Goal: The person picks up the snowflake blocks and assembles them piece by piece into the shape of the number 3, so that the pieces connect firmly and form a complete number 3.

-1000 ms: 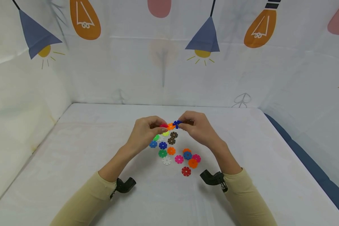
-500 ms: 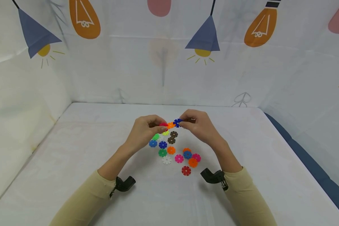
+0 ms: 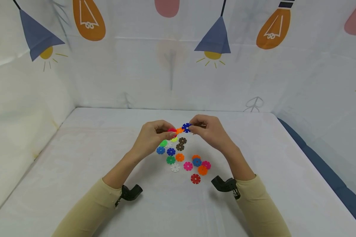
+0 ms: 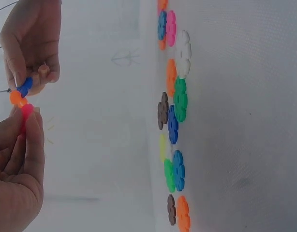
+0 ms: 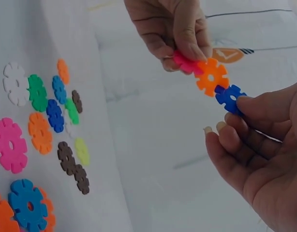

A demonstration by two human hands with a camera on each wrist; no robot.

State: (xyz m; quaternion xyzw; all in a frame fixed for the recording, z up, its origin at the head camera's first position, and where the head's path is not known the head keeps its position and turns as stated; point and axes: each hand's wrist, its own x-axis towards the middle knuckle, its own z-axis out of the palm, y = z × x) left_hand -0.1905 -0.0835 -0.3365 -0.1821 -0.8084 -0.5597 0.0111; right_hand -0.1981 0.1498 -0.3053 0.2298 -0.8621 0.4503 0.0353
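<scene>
My left hand (image 3: 152, 137) pinches a pink notched flower disc (image 5: 185, 63) between thumb and fingers. An orange flower disc (image 5: 203, 80) is fixed to it, edge to edge. Thumb and forefinger of my right hand (image 3: 210, 134) grip a dark blue flower disc (image 5: 226, 100), whose rim meets the orange one. In the right wrist view the blue disc sits at an angle to the orange, their notches overlapping; how deep they interlock cannot be told. This short chain is held above the table, with the right hand's other fingers loosely bent below it.
Loose flower discs lie on the white table (image 3: 86, 158) under and before my hands: brown ones (image 3: 180, 147), a green one (image 3: 170, 160), a white one (image 3: 175, 168), a red one (image 3: 195, 179). A light blue disc (image 3: 197, 162) overlaps an orange one. White printed cloth (image 3: 136, 72) stands behind.
The right hand has shifted slightly up and to the right with the blue disc. The left hand, with the pink and orange discs, has barely moved. The loose discs lie as before.
</scene>
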